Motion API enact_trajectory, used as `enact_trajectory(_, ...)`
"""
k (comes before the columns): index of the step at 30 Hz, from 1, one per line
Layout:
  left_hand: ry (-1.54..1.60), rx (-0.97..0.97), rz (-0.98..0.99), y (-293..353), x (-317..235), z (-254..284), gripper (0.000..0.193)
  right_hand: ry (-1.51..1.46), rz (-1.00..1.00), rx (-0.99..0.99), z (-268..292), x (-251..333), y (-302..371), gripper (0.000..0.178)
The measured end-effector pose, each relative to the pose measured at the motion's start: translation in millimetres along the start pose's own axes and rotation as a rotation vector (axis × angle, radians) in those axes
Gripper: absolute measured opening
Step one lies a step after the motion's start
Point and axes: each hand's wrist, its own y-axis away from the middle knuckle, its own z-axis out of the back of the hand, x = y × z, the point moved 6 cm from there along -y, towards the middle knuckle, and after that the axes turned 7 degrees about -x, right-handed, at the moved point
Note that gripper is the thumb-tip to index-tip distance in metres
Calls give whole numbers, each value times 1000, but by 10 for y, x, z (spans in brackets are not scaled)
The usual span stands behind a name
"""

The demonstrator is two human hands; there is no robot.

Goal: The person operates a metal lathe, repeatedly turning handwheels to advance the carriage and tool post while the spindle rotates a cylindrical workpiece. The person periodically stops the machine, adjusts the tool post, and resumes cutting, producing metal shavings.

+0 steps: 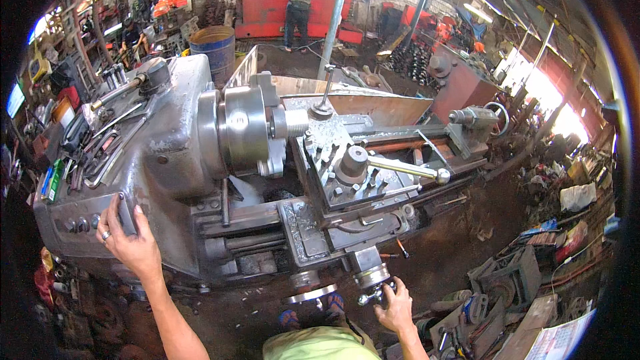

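A large metal lathe fills the middle of the view. My left hand (130,243), with a ring on one finger, is at the front of the headstock (170,100). Its thumb and fingers straddle a dark rectangular block (127,215) beside a panel with round knobs (81,224). My right hand (396,305) has its fingers curled on the ball-ended crank handle (371,297) below the carriage. A shiny chuck (243,127) holds a ridged cylindrical workpiece (292,123). Right of it stands the tool post (352,163) with a long clamping lever (403,168). Metal chips lie on the carriage (303,230).
Wrenches (110,153) and other tools lie on the headstock's top. The tailstock (467,123) sits at the right end of the bed. A rusty drum (213,50) and a person (302,3) are behind the lathe. Scrap parts (507,277) crowd the right floor.
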Motion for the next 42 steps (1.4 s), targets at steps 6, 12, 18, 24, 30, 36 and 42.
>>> enact_trajectory(6, -17, -2, 1, 1, -4, 11, 40, 173, -129, -67, -240, 81, -184, 52)
enact_trajectory(12, 0, -12, -17, 10, -9, 10, 40, 181, -172, -114, -352, 23, -226, 52)
enact_trajectory(18, 12, -5, 11, 20, -4, 2, 39, 185, -172, -114, -351, 41, -229, 53)
enact_trajectory(24, 2, -3, -2, -2, -43, 9, 40, 176, -162, -108, -330, 63, -239, 52)
enact_trajectory(30, -8, 0, 15, 19, -53, 21, 40, 201, -155, -92, -354, 58, -245, 52)
enact_trajectory(36, -21, 5, -3, 9, -63, 20, 39, 197, -154, -105, -350, 63, -239, 53)
enact_trajectory(42, -18, 9, 3, 18, -86, 23, 39, 194, -142, -123, -325, 88, -237, 52)
